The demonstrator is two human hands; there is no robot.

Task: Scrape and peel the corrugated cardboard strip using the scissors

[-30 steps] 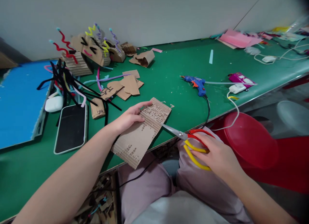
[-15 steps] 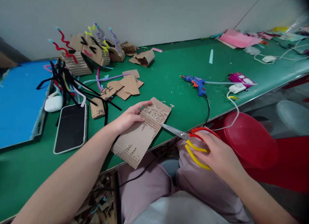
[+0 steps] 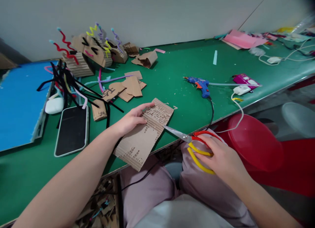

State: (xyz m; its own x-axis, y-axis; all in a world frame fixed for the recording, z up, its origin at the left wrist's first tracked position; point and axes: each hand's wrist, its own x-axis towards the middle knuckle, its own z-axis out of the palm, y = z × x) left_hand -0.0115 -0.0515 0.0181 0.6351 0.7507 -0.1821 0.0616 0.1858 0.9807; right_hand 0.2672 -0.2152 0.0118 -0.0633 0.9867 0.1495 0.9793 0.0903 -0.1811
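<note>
A piece of corrugated cardboard (image 3: 140,139) lies tilted over the front edge of the green table, its ridges partly bared. My left hand (image 3: 134,118) grips its left side, thumb on top and fingers along the far part. In my right hand (image 3: 219,152) are scissors (image 3: 183,136) with one red and one yellow handle. Their blades point left, and the tip meets the cardboard's right edge. Whether the tip is over or under the sheet I cannot tell. Cut cardboard pieces (image 3: 133,87) lie beyond my left hand.
A blue glue gun (image 3: 200,85) with its cord lies right of centre. On the left are a phone (image 3: 72,129), a white case (image 3: 54,105), pipe cleaners (image 3: 65,80) and a blue board (image 3: 22,103). Cardboard figures (image 3: 91,52) stand by the wall. A red stool (image 3: 253,142) is at right.
The scissors and my right hand have shifted very slightly left, and the cardboard has moved a touch with them. My left hand keeps its hold.
</note>
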